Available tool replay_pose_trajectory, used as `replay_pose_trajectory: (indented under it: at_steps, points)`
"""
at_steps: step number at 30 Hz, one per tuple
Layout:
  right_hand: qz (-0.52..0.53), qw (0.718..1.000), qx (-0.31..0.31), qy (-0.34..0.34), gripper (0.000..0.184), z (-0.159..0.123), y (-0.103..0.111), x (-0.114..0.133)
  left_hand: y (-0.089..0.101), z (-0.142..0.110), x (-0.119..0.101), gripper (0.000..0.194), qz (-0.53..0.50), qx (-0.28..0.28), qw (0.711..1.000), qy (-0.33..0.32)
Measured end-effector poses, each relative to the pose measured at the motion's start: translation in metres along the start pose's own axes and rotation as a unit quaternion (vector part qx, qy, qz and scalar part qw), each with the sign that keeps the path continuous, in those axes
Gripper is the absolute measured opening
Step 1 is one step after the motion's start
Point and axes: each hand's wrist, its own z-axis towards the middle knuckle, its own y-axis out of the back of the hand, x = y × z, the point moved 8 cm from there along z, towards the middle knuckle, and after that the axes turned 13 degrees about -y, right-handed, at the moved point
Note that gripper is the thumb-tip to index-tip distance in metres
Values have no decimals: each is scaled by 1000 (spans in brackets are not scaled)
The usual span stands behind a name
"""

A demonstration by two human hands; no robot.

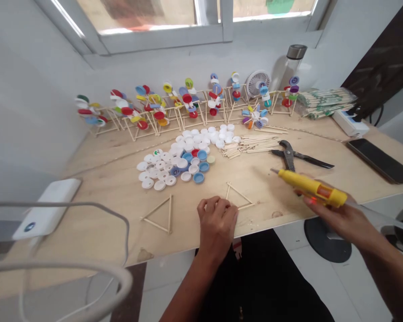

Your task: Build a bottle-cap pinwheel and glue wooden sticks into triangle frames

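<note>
A yellow glue gun (309,190) sits in the right hand (342,221) at the lower right of the frame, its fingers (317,211) closed around the grip and its nozzle pointing left above the counter (97,223). The left hand (217,223) rests near the counter's front edge, its fingers (212,205) loosely curled and holding nothing, just beside a stick triangle (239,197). A second triangle (157,215) lies further left. Beyond them spread bottle caps (177,156), loose sticks (251,145) and pliers (289,154), while cap-and-stick pinwheels (188,105) line the back of the counter.
</note>
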Motion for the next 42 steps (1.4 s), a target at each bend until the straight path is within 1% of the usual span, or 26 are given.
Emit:
replay_pose_trajectory:
  at_steps: [2,3,5,9,11,17,22,27,32,34,39,42]
  points:
    - [28,997,72,6,29,-13,-18,-1,0,0,1,11,-4,3,1000,4]
    - [38,995,97,7,28,-18,-26,-3,-1,0,1,11,-8,4,1000,6]
    - [55,991,122,3,26,-25,-34,-9,0,0,3,10,-21,-1,1000,15]
    - [57,991,117,-15,25,-30,-36,-15,7,0,11,8,-45,-27,997,47]
    - [61,991,116,-14,25,-32,-36,-14,8,2,14,7,-41,-25,997,55]
    - [29,987,157,8,20,-36,-45,-1,2,8,16,10,-22,0,999,47]
    - [-5,985,165,40,20,-36,-49,11,-1,7,17,10,-17,7,999,42]
    - [-37,988,138,58,21,-35,-51,12,-1,8,16,10,-13,15,999,38]
    - [-58,987,129,79,21,-34,-53,12,-2,7,16,11,-10,17,999,34]
    - [-64,986,133,81,21,-33,-53,14,-2,7,16,12,-8,14,999,32]
    - [-70,982,163,56,22,-32,-55,15,-2,7,16,13,-3,11,1000,25]
    - [-69,983,162,60,22,-32,-55,15,-2,7,16,13,-1,9,1000,24]
